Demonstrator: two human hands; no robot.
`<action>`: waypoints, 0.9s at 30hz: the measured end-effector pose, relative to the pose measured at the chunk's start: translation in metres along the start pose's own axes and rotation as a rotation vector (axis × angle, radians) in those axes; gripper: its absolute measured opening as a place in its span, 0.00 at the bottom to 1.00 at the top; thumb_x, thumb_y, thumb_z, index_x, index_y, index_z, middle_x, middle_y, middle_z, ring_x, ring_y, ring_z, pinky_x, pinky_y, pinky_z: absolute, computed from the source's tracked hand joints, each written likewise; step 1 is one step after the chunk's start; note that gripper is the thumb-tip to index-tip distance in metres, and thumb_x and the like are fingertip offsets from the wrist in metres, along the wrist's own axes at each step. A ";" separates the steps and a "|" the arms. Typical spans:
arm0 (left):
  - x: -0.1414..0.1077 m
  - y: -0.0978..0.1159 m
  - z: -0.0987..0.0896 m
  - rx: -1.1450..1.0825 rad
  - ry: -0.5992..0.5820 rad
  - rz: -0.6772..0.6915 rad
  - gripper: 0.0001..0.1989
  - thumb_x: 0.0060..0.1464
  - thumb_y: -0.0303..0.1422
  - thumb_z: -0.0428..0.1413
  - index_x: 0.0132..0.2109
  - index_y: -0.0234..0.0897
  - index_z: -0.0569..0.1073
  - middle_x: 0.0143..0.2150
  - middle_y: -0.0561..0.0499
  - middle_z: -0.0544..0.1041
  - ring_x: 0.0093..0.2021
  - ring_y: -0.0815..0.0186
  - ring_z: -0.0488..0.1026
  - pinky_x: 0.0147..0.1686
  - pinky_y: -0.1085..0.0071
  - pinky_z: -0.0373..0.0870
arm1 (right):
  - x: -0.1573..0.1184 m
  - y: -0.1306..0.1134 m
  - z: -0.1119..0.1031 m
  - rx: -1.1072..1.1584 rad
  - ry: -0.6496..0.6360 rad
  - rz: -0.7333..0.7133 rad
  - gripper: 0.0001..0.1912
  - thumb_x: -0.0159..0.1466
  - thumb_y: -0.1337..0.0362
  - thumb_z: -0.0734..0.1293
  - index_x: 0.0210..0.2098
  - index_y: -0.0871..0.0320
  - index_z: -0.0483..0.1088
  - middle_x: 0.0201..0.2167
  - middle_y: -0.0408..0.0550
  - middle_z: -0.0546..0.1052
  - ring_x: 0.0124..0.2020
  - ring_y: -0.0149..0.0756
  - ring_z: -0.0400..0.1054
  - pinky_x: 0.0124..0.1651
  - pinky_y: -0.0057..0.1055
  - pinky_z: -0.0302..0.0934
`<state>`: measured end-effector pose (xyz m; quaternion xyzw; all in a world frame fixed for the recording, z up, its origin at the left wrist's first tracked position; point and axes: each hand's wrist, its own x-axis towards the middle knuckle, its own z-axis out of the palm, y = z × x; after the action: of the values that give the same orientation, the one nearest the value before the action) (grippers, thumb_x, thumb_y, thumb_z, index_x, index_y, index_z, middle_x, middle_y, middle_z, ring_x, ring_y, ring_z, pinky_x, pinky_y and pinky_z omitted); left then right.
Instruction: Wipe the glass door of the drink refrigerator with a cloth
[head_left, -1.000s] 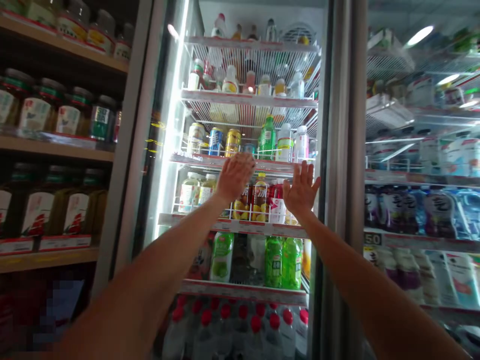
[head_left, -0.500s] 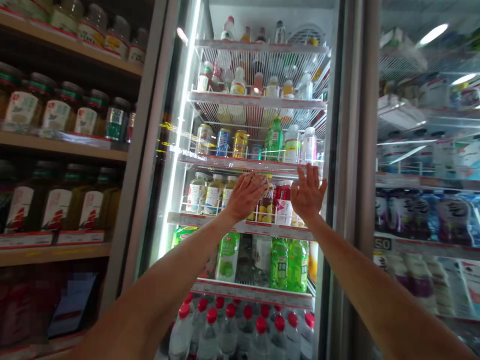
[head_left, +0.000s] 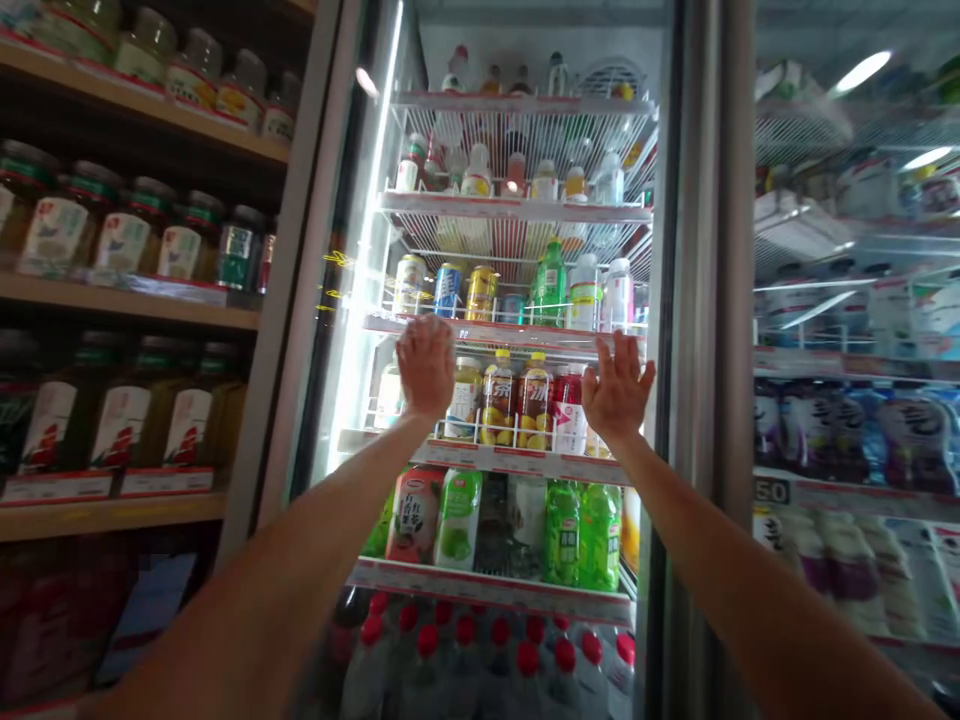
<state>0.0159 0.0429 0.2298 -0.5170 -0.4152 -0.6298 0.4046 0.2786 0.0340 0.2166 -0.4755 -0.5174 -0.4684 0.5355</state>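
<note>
My left hand (head_left: pixel 426 372) is raised against the glass door (head_left: pixel 480 345) of the lit drinks cooler, its fingers over a pale crumpled cloth (head_left: pixel 433 326) that is blurred and mostly hidden by them. Farther right, my right hand (head_left: pixel 618 385) lies on the same glass with its fingers spread and holds nothing. Seen through the door between the hands are brown tea bottles with yellow caps (head_left: pixel 535 400). Cans (head_left: pixel 448 290) and a green bottle (head_left: pixel 551 285) stand on the shelf just above.
Wooden shelves with jars and bottles (head_left: pixel 124 235) stand on the left. A metal door frame (head_left: pixel 701 300) runs upright near my right forearm, with another glass-fronted cooler (head_left: pixel 859 365) beyond it. Green bottles (head_left: pixel 562 530) and red-capped bottles (head_left: pixel 465 630) fill lower shelves inside.
My left hand has moved left across the glass with the pale cloth, uncovering the yellow-capped bottles. My right hand has stayed in place. The view has shifted slightly.
</note>
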 end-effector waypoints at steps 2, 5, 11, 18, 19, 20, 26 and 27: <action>-0.014 0.041 0.012 -0.054 -0.124 0.337 0.18 0.59 0.33 0.45 0.55 0.43 0.66 0.62 0.50 0.62 0.64 0.56 0.51 0.61 0.53 0.48 | 0.000 0.001 0.000 -0.006 0.004 -0.009 0.26 0.64 0.60 0.53 0.60 0.58 0.55 0.64 0.53 0.53 0.65 0.44 0.44 0.62 0.51 0.39; -0.027 0.070 0.020 -0.101 -0.200 0.649 0.19 0.59 0.33 0.46 0.57 0.45 0.65 0.62 0.53 0.63 0.65 0.59 0.50 0.62 0.55 0.48 | -0.001 0.002 0.001 -0.014 0.024 -0.019 0.25 0.64 0.60 0.53 0.60 0.57 0.56 0.64 0.52 0.54 0.65 0.43 0.44 0.62 0.49 0.38; -0.001 -0.005 0.003 -0.003 -0.034 0.292 0.20 0.60 0.35 0.42 0.58 0.38 0.64 0.62 0.45 0.62 0.64 0.58 0.52 0.60 0.55 0.52 | 0.000 0.001 0.000 -0.013 0.018 -0.012 0.24 0.65 0.60 0.52 0.59 0.57 0.58 0.64 0.51 0.55 0.65 0.43 0.45 0.62 0.49 0.39; -0.019 0.030 0.010 -0.037 -0.078 0.398 0.19 0.60 0.33 0.43 0.57 0.41 0.64 0.62 0.47 0.62 0.65 0.57 0.50 0.61 0.53 0.51 | 0.000 0.000 -0.002 0.002 0.007 0.001 0.24 0.64 0.61 0.53 0.59 0.57 0.58 0.64 0.51 0.54 0.65 0.42 0.43 0.62 0.50 0.39; -0.029 0.046 0.013 -0.065 -0.123 0.508 0.19 0.60 0.33 0.44 0.57 0.42 0.64 0.62 0.49 0.63 0.65 0.57 0.49 0.61 0.53 0.50 | 0.000 0.000 -0.001 0.004 0.010 -0.002 0.24 0.64 0.61 0.53 0.59 0.57 0.58 0.64 0.51 0.54 0.65 0.42 0.44 0.62 0.50 0.39; -0.038 0.060 0.016 -0.086 -0.152 0.594 0.19 0.59 0.32 0.45 0.57 0.42 0.64 0.62 0.50 0.63 0.66 0.57 0.48 0.61 0.53 0.50 | -0.001 0.001 -0.001 0.006 0.016 -0.005 0.24 0.64 0.61 0.53 0.59 0.57 0.58 0.64 0.52 0.54 0.65 0.42 0.44 0.62 0.49 0.39; -0.047 0.042 0.010 -0.105 -0.142 0.622 0.19 0.60 0.33 0.45 0.57 0.42 0.64 0.62 0.50 0.63 0.65 0.59 0.49 0.62 0.55 0.49 | -0.001 0.003 0.003 0.019 0.036 -0.009 0.24 0.64 0.62 0.53 0.59 0.56 0.57 0.64 0.51 0.54 0.65 0.41 0.44 0.63 0.48 0.37; -0.040 0.026 0.006 -0.092 -0.119 0.526 0.19 0.60 0.34 0.44 0.57 0.42 0.64 0.61 0.48 0.63 0.65 0.60 0.49 0.62 0.55 0.49 | -0.001 0.003 0.003 0.022 0.031 -0.009 0.24 0.64 0.62 0.53 0.60 0.56 0.57 0.64 0.51 0.54 0.65 0.41 0.43 0.62 0.48 0.37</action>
<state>0.0480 0.0433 0.1938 -0.6609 -0.2606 -0.4899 0.5053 0.2814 0.0372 0.2154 -0.4599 -0.5163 -0.4724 0.5466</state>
